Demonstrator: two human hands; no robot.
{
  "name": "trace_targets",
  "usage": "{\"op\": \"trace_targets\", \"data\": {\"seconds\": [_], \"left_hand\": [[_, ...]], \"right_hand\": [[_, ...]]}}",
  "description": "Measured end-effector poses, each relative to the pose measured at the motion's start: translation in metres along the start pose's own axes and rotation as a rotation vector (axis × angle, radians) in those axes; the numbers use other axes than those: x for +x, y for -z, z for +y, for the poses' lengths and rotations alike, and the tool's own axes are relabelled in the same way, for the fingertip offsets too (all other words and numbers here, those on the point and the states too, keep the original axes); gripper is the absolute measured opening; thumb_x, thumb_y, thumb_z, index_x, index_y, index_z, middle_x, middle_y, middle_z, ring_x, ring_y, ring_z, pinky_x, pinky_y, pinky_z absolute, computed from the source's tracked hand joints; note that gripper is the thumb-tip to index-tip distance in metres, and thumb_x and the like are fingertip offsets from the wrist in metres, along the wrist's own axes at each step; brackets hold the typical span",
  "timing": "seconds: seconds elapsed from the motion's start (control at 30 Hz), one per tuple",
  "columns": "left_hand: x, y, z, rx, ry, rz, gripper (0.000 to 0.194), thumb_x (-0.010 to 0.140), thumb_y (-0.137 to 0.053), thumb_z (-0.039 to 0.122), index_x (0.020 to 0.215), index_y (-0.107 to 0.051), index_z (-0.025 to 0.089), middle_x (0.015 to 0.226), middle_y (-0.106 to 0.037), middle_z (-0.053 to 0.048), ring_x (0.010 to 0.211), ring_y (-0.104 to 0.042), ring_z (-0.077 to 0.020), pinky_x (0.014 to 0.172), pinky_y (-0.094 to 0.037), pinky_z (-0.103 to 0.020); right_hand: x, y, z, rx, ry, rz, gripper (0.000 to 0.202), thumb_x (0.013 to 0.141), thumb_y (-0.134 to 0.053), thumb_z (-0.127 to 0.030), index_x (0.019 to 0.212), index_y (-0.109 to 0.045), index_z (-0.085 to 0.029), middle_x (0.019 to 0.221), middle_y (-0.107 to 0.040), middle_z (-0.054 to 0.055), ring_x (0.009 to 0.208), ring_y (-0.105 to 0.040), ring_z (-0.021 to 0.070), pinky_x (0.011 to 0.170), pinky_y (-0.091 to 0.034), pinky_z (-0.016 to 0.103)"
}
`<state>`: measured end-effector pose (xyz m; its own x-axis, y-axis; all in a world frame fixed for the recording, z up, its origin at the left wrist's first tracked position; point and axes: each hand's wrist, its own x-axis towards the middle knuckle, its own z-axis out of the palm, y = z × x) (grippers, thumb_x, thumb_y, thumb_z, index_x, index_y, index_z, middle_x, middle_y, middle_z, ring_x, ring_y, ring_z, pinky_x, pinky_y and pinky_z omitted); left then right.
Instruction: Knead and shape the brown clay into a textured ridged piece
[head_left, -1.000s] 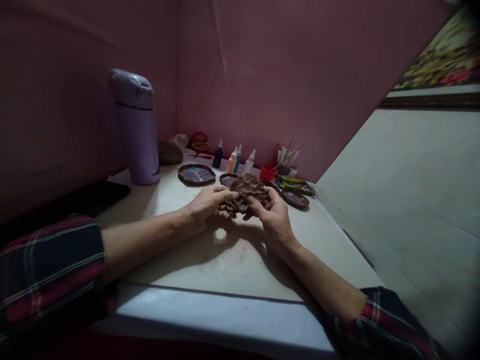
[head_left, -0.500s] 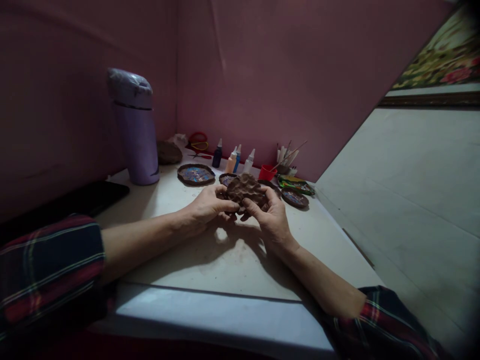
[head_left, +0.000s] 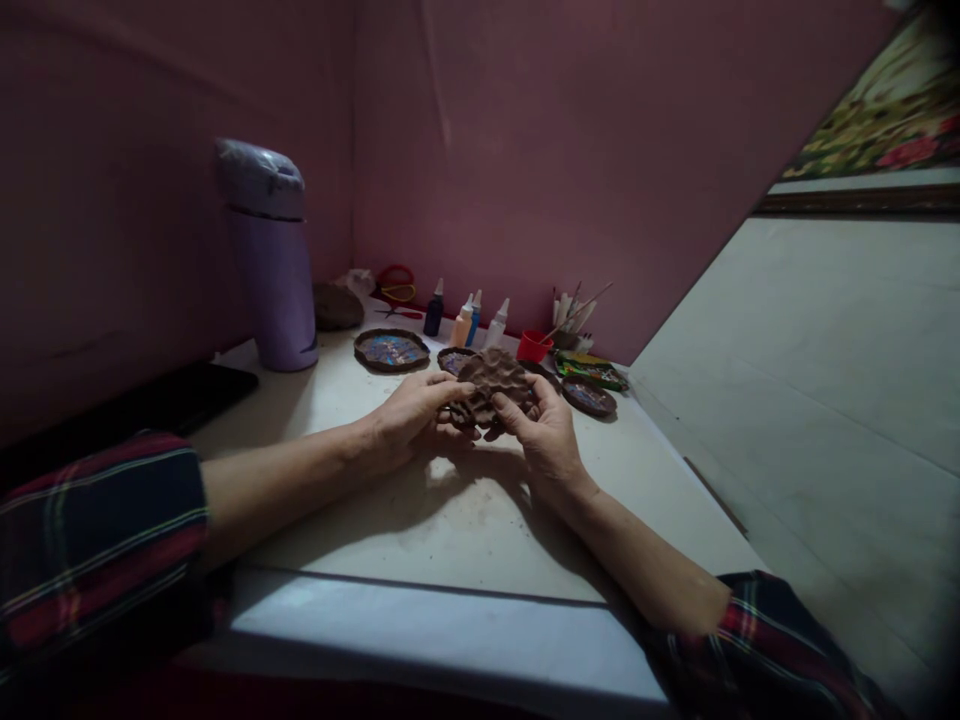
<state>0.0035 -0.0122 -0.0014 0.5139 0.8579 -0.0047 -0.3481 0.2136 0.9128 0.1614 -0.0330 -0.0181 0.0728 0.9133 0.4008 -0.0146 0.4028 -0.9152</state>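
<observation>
A lumpy, flattened piece of brown clay (head_left: pixel 495 385) is held above the white table (head_left: pixel 465 540). My left hand (head_left: pixel 416 412) grips its left side, thumb on top and fingers beneath. At the right side my right hand (head_left: pixel 541 425) pinches it, with the thumb on its face and the fingers behind. Behind the clay lie flat brown discs with blue specks: a larger one (head_left: pixel 391 350) to the left, and a smaller one (head_left: pixel 589 396) to the right. Others are partly hidden by the held clay.
A tall purple bottle (head_left: pixel 271 260) stands at the left, beside a dark flat object (head_left: pixel 202 385). Along the back are a brown lump (head_left: pixel 337 306), scissors (head_left: pixel 397 285), several small bottles (head_left: pixel 463 322), a red cup (head_left: pixel 534 346), brushes and a green packet (head_left: pixel 591 370).
My left thumb has moved up and now presses higher on the left part of the clay. The clay has shifted and tilted slightly in my hands.
</observation>
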Motion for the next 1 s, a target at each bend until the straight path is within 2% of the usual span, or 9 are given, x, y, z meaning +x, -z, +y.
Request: {"op": "trace_targets", "data": {"seconds": [0.1,0.23,0.4,0.8,1.0], "left_hand": [[-0.0006,-0.0009,0.0018,-0.008,0.009,0.006,0.011,0.078,-0.058,0.016,0.087,-0.054,0.011,0.072,-0.064,-0.008,0.053,-0.062,-0.0131,0.047,-0.05,-0.023],[-0.0022,-0.0021,0.0018,0.043,0.002,0.044,0.016,0.072,-0.064,0.011,0.085,-0.054,0.011,0.072,-0.065,-0.007,0.052,-0.062,-0.0126,0.049,-0.05,-0.023],[-0.0008,0.0011,-0.0016,0.057,-0.043,0.022,0.025,0.066,-0.071,0.014,0.085,-0.055,0.011,0.07,-0.064,-0.005,0.05,-0.06,-0.0119,0.048,-0.049,-0.024],[0.0013,0.004,-0.0034,0.132,-0.071,-0.022,0.035,0.062,-0.075,0.018,0.091,-0.058,0.011,0.072,-0.065,-0.005,0.05,-0.058,-0.0109,0.045,-0.045,-0.022],[0.0022,0.0055,-0.0047,0.159,-0.073,-0.046,0.032,0.063,-0.074,0.02,0.09,-0.06,0.011,0.074,-0.065,-0.006,0.049,-0.058,-0.0104,0.043,-0.044,-0.02]], "right_hand": [[0.0008,0.0014,0.0014,0.003,-0.006,-0.005,0.035,0.07,-0.071,-0.037,0.092,-0.052,-0.018,0.074,-0.062,-0.002,0.054,-0.058,0.01,0.045,-0.054,0.023],[0.0012,0.0022,0.0016,-0.015,-0.014,-0.019,0.036,0.071,-0.069,-0.04,0.093,-0.051,-0.018,0.072,-0.061,-0.002,0.054,-0.06,0.011,0.043,-0.053,0.022],[0.0002,0.0013,0.0007,-0.041,-0.039,-0.04,0.035,0.072,-0.068,-0.041,0.09,-0.049,-0.019,0.063,-0.06,-0.004,0.048,-0.06,0.011,0.038,-0.049,0.019],[-0.0004,-0.0004,0.0011,0.004,-0.032,-0.078,0.033,0.07,-0.07,-0.039,0.086,-0.049,-0.019,0.062,-0.063,-0.005,0.046,-0.059,0.0103,0.043,-0.054,0.024],[-0.0016,-0.0017,-0.0015,-0.009,-0.021,-0.085,0.034,0.071,-0.07,-0.04,0.085,-0.048,-0.019,0.061,-0.063,-0.005,0.046,-0.059,0.0098,0.042,-0.053,0.022]]}}
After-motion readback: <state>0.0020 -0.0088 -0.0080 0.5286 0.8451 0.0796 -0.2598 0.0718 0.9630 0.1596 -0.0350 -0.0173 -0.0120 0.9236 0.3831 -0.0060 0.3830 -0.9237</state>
